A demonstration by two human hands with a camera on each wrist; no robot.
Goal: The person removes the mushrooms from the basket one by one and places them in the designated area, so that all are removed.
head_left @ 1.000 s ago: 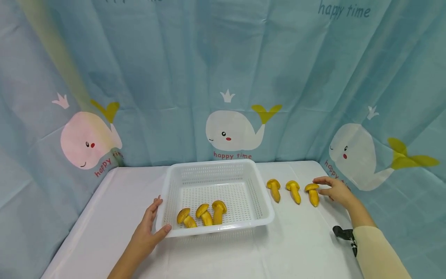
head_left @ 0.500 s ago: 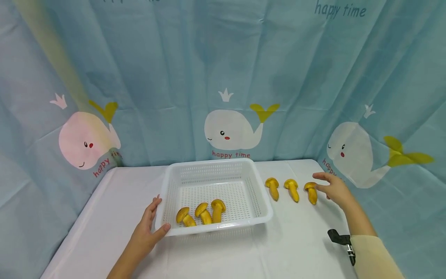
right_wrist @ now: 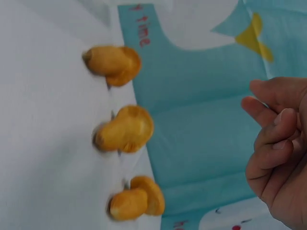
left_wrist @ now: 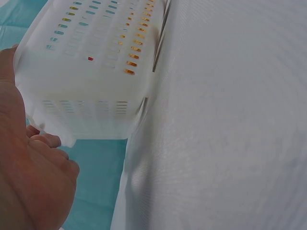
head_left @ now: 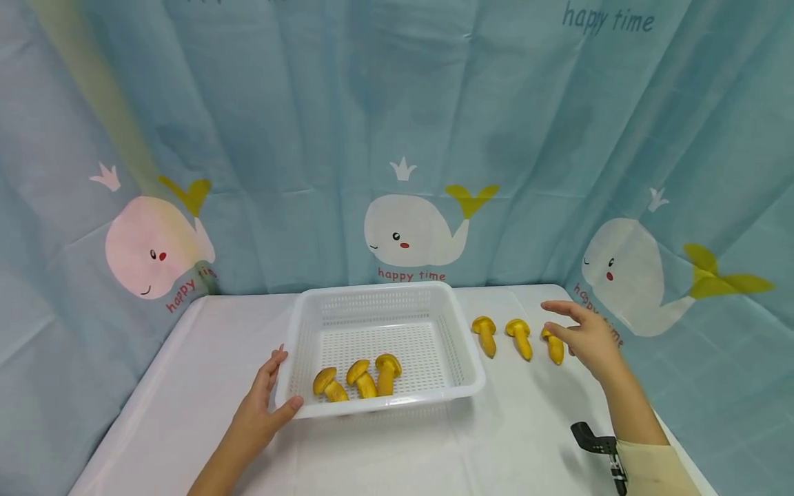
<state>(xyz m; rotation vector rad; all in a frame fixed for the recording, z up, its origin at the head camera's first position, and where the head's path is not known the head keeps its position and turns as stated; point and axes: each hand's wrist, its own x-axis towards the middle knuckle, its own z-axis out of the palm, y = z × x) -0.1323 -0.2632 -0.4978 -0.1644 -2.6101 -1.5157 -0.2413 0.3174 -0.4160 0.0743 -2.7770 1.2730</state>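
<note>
At the left front corner of the white plastic basket (head_left: 422,398), my left hand (head_left: 257,417) holds the rim, its thumb over the edge and its fingers along the side. Three yellow mushrooms (head_left: 389,375) lie inside, near the basket's front wall. To the right of the basket, three more mushrooms stand in a row on the table: a left one (head_left: 486,337), a middle one (head_left: 521,337) and a right one (head_left: 556,350). My right hand (head_left: 586,337) hovers over the right mushroom with nothing in it, thumb and index finger apart, partly hiding that mushroom's cap.
A white cloth covers the table (head_left: 403,458). Behind and beside it hangs a blue curtain (head_left: 298,138) printed with whales. A black device (head_left: 595,439) is attached at the right sleeve.
My right hand has drawn up and away from the right mushroom, which stays on the table, and has shifted slightly left. The left hand and the basket have stayed in place.
</note>
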